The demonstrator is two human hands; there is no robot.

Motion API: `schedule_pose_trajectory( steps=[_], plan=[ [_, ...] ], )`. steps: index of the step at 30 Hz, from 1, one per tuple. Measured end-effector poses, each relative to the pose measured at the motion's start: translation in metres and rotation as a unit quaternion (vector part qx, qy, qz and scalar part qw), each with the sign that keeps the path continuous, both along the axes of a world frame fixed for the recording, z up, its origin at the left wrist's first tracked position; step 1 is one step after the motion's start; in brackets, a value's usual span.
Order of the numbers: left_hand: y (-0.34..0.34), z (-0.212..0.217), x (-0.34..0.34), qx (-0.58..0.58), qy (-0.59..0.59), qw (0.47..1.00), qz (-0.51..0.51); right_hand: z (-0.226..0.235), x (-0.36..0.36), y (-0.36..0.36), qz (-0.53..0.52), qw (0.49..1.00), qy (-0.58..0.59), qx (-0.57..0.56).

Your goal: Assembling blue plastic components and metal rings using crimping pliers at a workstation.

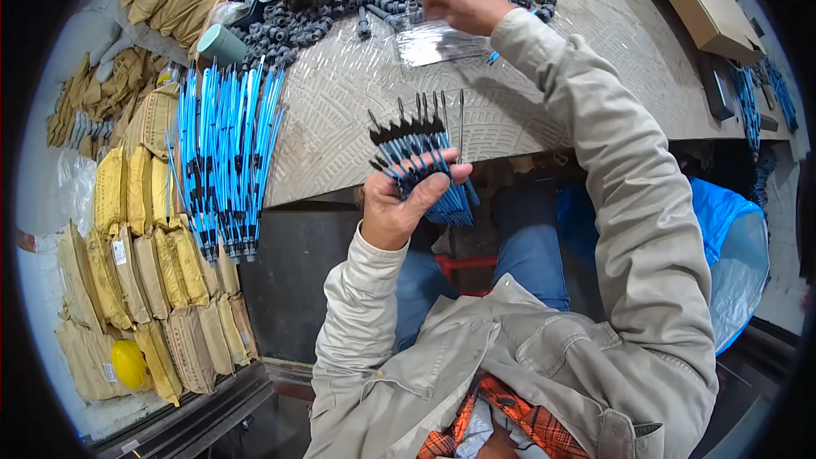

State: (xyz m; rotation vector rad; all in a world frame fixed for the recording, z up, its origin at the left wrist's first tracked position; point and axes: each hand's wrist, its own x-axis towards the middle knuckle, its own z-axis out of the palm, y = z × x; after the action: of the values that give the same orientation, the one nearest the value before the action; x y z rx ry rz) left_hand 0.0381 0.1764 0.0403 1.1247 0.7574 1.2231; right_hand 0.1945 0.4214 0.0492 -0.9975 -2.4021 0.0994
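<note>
My left hand is wrapped around a fanned bundle of thin blue tubes with black fittings, held in front of the table's near edge. Dark slender tips stick up from the row of fittings, and one longer thin rod stands at its right end. Over the far part of the table, my right hand is curled with its fingers bent downward. Its fingertips are hidden, so what it pinches does not show. Just below it lies a shiny clear packet of thin silvery pieces.
A heap of dark grey fittings covers the back of the patterned tabletop. Many blue tubes hang over the left edge, near a pale green cup. A cardboard box stands far right; wrapped packages are stacked at left.
</note>
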Motion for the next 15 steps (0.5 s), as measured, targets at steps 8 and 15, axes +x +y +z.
schedule_pose_trajectory(
  steps=[8,15],
  plan=[
    [-0.002,0.000,-0.006,-0.021,0.003,1.000,0.003,0.052,0.027,-0.180,0.197,0.943,0.265,-0.050],
    [-0.003,0.002,0.002,0.022,-0.003,1.000,0.015,0.029,0.027,-0.216,0.057,0.960,0.273,0.006]
  ],
)
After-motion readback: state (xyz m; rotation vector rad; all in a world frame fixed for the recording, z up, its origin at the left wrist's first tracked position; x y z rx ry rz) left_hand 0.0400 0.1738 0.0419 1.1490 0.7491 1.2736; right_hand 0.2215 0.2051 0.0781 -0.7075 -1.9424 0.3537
